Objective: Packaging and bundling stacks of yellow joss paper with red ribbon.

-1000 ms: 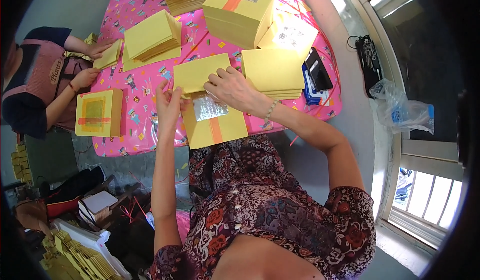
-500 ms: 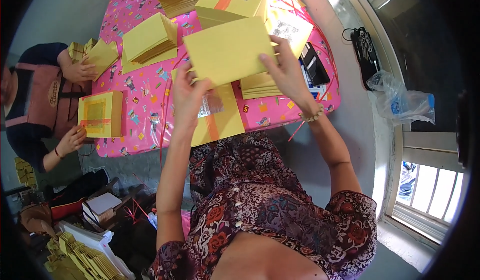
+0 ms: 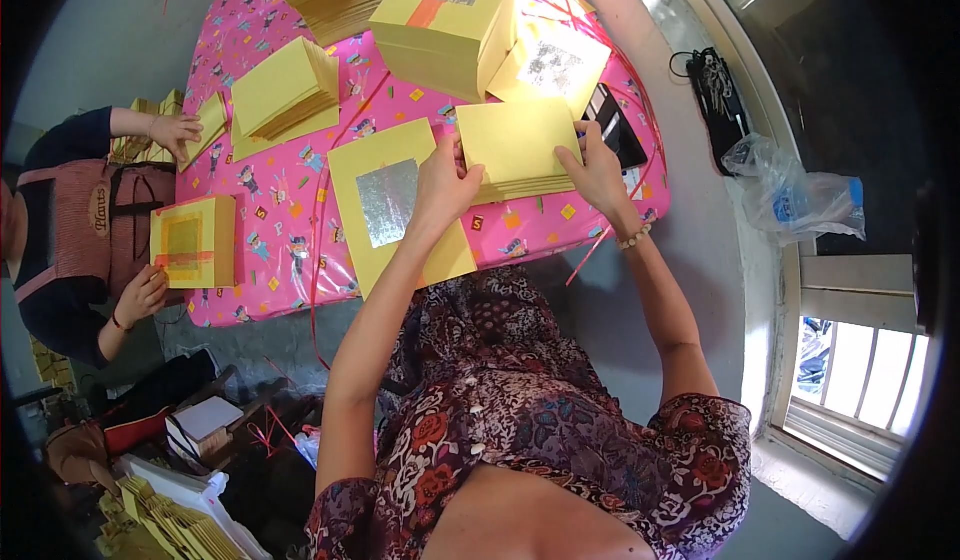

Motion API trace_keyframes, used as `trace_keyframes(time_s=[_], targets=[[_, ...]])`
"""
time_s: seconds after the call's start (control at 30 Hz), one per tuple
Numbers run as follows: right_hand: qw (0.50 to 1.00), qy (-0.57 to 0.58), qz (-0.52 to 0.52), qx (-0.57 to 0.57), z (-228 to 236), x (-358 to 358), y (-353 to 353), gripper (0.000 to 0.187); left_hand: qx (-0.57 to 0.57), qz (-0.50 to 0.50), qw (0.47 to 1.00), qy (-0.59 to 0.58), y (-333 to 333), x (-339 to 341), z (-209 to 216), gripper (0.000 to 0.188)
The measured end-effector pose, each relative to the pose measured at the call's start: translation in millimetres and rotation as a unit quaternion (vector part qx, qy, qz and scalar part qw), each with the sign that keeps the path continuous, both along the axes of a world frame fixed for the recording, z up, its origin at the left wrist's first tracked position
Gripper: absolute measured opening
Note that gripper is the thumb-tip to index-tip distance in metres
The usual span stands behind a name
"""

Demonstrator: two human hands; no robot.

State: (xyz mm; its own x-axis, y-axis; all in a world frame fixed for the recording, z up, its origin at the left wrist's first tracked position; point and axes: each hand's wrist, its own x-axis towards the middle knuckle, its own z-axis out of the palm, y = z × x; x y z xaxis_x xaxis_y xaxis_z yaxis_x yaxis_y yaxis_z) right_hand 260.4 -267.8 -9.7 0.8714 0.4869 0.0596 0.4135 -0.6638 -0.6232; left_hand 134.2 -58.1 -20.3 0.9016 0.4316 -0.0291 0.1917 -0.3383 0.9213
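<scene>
On the near right part of the bench (image 3: 272, 298), which wears a glossy pink cover printed with small figures, a stack of yellow paper (image 3: 520, 138) lies between the two hands of the wearer. Left hand (image 3: 447, 188): fingers bent and closed against the stack's left edge, thumb at the near left corner. Right hand (image 3: 600, 172): fingers clamped on the right edge, thumb laid over the top face; a beaded bracelet (image 3: 635, 237) circles the wrist. Several layers show along the near edge of the stack.

Just left of it, a broad yellow sheet (image 3: 395, 144) lies flat, bearing a silver rectangle (image 3: 383, 203); the left forearm crosses above part of this sheet. Beyond, a thick yellow block (image 3: 428, 58) carries a silver patch and an orange band on its top. Beside the block, toward the right, lies a brightly lit sheet (image 3: 510, 76) with a silver patch, and a dark phone (image 3: 627, 142) rests near the right hand.

Farther left, a loosely layered yellow pile (image 3: 284, 84) stands on the cover. At the left edge, a co-worker in a pink apron (image 3: 75, 225) touches a second yellow block (image 3: 224, 245) with one hand (image 3: 142, 295).
</scene>
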Motion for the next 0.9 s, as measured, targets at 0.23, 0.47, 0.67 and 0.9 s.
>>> trace_keyframes(time_s=[0.23, 0.47, 0.67, 0.9], targets=[[0.994, -0.100, 0.037, 0.000, -14, -5, -1, 0.044, 0.068, -0.022, 0.997, 0.033, -4, -1, -8, 0.050], [0.992, -0.117, 0.033, -0.022, -9, -8, 0, 0.048, 0.232, 0.041, 0.971, -0.052, -23, -10, 0, 0.055], [0.998, -0.054, 0.024, 0.022, -6, 9, -5, 0.044, 0.220, 0.033, 0.966, -0.128, -8, -36, 19, 0.044], [0.974, -0.173, 0.094, 0.113, 60, -36, 22, 0.028, 0.165, -0.052, 0.985, 0.009, 31, -131, 33, 0.026]])
